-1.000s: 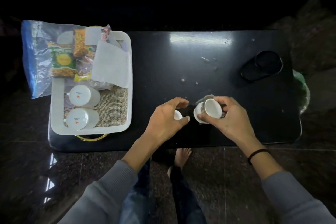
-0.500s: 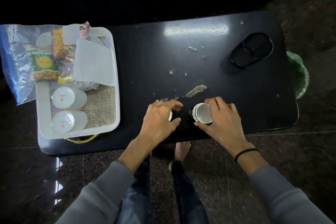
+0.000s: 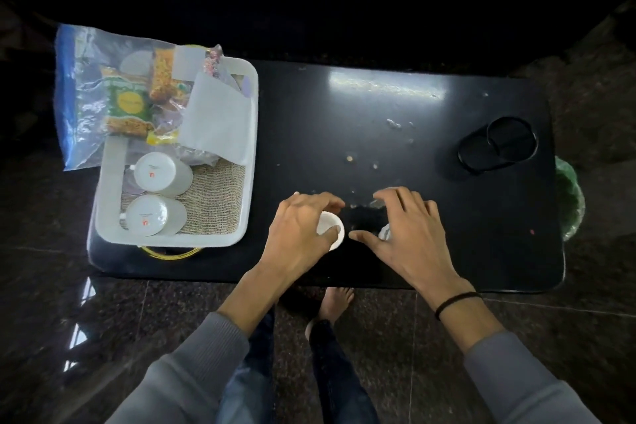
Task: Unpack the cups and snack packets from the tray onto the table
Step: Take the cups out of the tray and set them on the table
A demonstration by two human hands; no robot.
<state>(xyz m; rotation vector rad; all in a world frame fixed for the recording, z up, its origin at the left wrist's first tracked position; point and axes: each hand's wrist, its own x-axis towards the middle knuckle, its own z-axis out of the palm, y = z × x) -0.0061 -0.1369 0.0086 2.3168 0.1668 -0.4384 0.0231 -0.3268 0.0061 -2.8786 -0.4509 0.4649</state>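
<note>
- The black table (image 3: 378, 134) fills the middle of the view, glossy, with a few crumbs (image 3: 351, 158) scattered on its top.
- A white tray (image 3: 253, 134) sits at the table's left end, lined with a woven mat (image 3: 216, 203).
- A clear plastic bag (image 3: 79, 96) with a blue edge lies over the tray's far left corner and hangs out past it; snack packets (image 3: 129, 103), yellow, green and orange, are inside it, still in the tray area.
- A white sheet of paper (image 3: 216, 120) leans across the far part of the tray, beside the packets.
- Two white cups (image 3: 155, 172) lie on their sides on the mat, one just nearer than the other, bases turned toward the camera.
- A black ring-shaped thing (image 3: 497, 144) lies on the table's far right part, well apart from the hands.
- The left hand (image 3: 299, 234) is near the table's front edge, fingers curled loosely over a small white cup (image 3: 332, 227) standing on the table, thumb against its rim.
- The right hand (image 3: 402, 234) is just beside it, fingers spread and arched over another small cup (image 3: 384, 232); only a sliver of that cup shows, so I cannot tell whether the hand grips it.
- A black band (image 3: 454, 301) circles the right wrist.
</note>
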